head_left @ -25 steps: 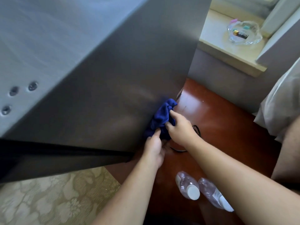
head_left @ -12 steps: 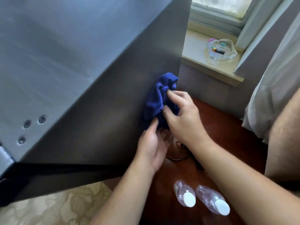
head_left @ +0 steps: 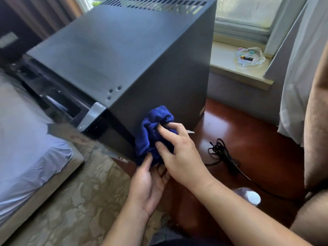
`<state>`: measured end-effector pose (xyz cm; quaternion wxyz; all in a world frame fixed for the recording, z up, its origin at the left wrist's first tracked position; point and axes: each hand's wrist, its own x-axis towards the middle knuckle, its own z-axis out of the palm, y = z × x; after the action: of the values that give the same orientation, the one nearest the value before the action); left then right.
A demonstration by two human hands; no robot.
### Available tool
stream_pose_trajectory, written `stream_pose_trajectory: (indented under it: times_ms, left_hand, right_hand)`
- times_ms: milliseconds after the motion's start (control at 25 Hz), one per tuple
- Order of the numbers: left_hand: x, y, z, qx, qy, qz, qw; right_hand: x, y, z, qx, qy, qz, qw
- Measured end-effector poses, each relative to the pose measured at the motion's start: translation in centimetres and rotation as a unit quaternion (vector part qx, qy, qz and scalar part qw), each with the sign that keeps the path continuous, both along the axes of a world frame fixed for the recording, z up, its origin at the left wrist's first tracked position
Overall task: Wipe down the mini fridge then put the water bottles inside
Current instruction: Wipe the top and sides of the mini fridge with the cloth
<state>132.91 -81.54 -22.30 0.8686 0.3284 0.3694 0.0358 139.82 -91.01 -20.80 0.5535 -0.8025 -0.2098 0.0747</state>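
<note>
The dark grey mini fridge (head_left: pixel 127 55) stands on a red-brown wooden table (head_left: pixel 257 144). A bunched blue cloth (head_left: pixel 152 128) lies against the fridge's right side, near its lower front corner. My right hand (head_left: pixel 181 153) grips the cloth from the right and presses it to the panel. My left hand (head_left: pixel 149 185) is just below, palm up, thumb touching the cloth's lower edge, fingers apart. One water bottle (head_left: pixel 248 194) with a white cap shows blurred behind my right forearm; the other is hidden.
A black power cord (head_left: pixel 223 155) lies coiled on the table right of the fridge. A glass dish (head_left: pixel 250 56) sits on the window sill (head_left: pixel 236 75). A bed (head_left: pixel 26 139) is at left, patterned carpet (head_left: pixel 79 201) below, and a white curtain (head_left: pixel 298 86) at right.
The view has pulled back and up, showing the whole fridge top. The cloth and both hands have moved down toward the fridge's lower front corner. The bottles are now mostly behind my right forearm.
</note>
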Motion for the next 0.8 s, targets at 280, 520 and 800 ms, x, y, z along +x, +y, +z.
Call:
stream_pose_trajectory:
  times_ms: [280, 520, 800]
  left_hand:
    - [-4.4, 2.0, 2.5, 0.066, 0.001, 0.008, 0.998]
    - [-4.3, 4.4, 5.5, 0.084, -0.097, -0.079, 0.989]
    - [-5.4, 8.4, 1.7, 0.156, -0.082, -0.208, 0.962]
  right_hand:
    - [-3.4, 2.0, 1.4, 0.054, 0.008, -0.033, 0.998]
    - [-4.1, 3.2, 5.2, 0.076, -0.092, -0.067, 0.991]
    - [-8.3, 6.3, 2.2, 0.048, 0.023, -0.181, 0.982]
